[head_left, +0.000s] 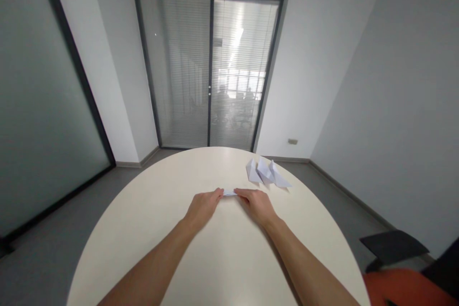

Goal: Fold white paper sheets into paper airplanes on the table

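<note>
Between my two hands is a small piece of folded white paper (pixel 229 193), low over the middle of the table or resting on it; I cannot tell which. My left hand (pixel 205 203) pinches its left end with thumb and fingers. At the right end, my right hand (pixel 256 201) has its fingers closed on the paper. Only the short middle stretch of the paper shows, as the fingertips cover both ends. Three folded white paper shapes (pixel 266 173) with pointed tips stand close together beyond my right hand.
The round cream table (pixel 143 229) spreads out under both arms. An orange and black chair (pixel 398 282) stands at the lower right, its armrest near the table's edge. Behind the table are glass panels with blinds (pixel 179 71) and a white wall (pixel 311 57).
</note>
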Available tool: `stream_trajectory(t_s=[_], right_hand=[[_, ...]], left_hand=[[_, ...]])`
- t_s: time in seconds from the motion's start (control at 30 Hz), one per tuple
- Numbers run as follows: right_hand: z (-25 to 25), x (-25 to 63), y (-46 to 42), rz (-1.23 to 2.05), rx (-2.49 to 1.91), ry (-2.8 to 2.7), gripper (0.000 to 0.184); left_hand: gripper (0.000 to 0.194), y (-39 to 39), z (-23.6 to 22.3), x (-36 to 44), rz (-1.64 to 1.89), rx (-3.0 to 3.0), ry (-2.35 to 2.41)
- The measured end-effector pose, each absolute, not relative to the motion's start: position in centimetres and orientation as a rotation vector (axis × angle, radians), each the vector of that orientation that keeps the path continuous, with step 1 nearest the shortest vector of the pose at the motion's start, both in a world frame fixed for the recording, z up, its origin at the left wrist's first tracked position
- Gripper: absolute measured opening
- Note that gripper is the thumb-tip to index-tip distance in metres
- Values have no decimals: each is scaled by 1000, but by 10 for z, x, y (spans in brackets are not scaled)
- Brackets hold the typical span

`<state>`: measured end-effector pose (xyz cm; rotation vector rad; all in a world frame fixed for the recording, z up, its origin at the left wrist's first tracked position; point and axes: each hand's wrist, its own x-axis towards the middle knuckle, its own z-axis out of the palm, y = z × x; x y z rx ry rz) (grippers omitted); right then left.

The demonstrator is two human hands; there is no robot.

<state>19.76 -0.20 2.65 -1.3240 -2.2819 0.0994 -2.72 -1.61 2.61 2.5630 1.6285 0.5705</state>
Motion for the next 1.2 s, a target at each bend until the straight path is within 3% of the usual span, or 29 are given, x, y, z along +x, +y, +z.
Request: stream_trajectory(t_s=[0.63,1.2], right_hand=[[22,203,1,26,-1498,-2202,36],[18,185,-4,274,-1374,-1964,41]], left_hand=[[26,-17,23,-31,563,2498,1702],[29,-16,20,-25,787,2442,1583]])
